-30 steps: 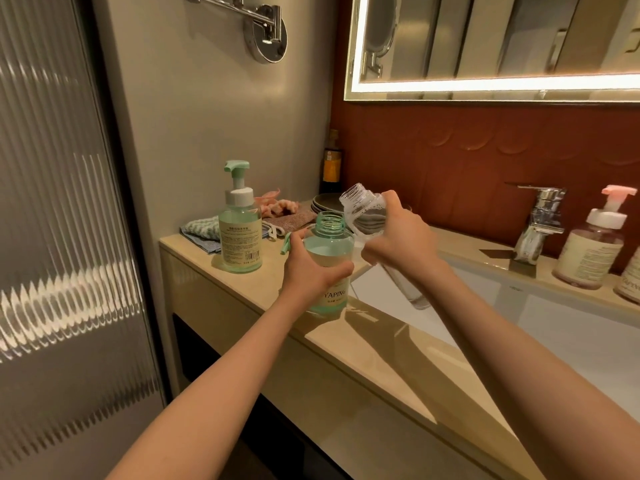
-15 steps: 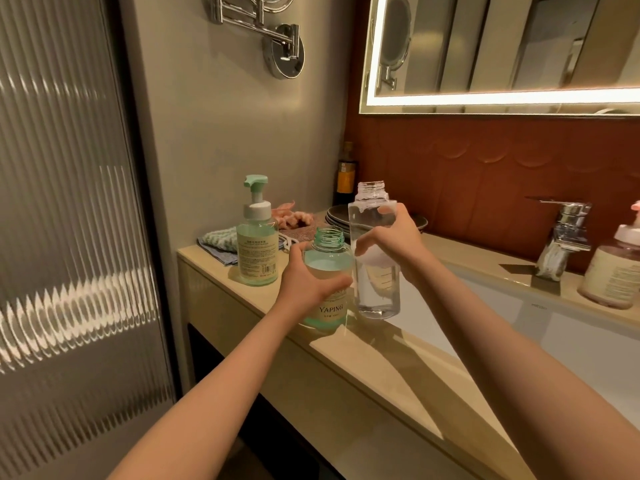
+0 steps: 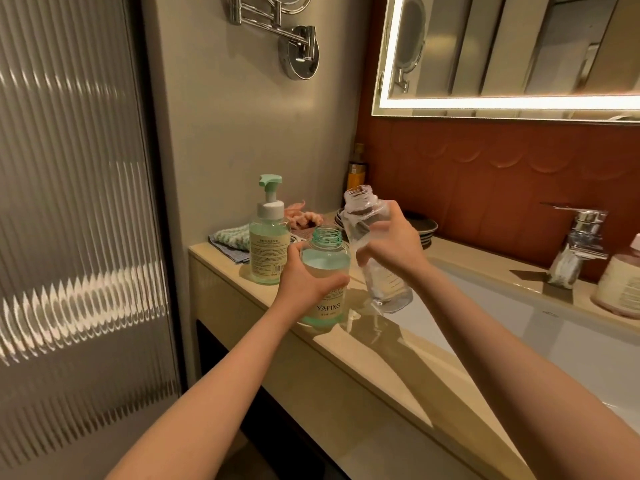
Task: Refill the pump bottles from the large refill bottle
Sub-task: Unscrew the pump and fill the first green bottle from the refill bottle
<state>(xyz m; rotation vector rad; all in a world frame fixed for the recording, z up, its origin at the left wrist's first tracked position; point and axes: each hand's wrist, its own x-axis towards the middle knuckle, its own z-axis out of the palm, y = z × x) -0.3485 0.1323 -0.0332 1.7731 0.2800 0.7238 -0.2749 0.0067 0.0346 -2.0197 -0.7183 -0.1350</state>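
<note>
The fingers of our left hand point(image 3: 304, 282) were curled round the shoulder of the open green bottle point(image 3: 327, 265), thumb across its front above the word YAPING. It stood upright on the beige surface point(image 3: 242, 285) near the front edge, pumpless and partly full of pale green liquid. The fingers of our right hand point(image 3: 391, 247) were clamped round the middle of the clear refill bottle point(image 3: 388, 289). That bottle was uncapped and tilted, its open neck leaning left, just above and behind the green bottle's mouth. We could not tell whether its base touched the surface.

To the left stood a green pump bottle point(image 3: 268, 251) with its pump on, and behind it lay a folded cloth point(image 3: 230, 239). A stack of dark plates point(image 3: 424, 230) sat behind our right hand. Further right were the sink point(image 3: 519, 327), the chrome tap point(image 3: 578, 244) and a pink pump bottle point(image 3: 620, 285).
</note>
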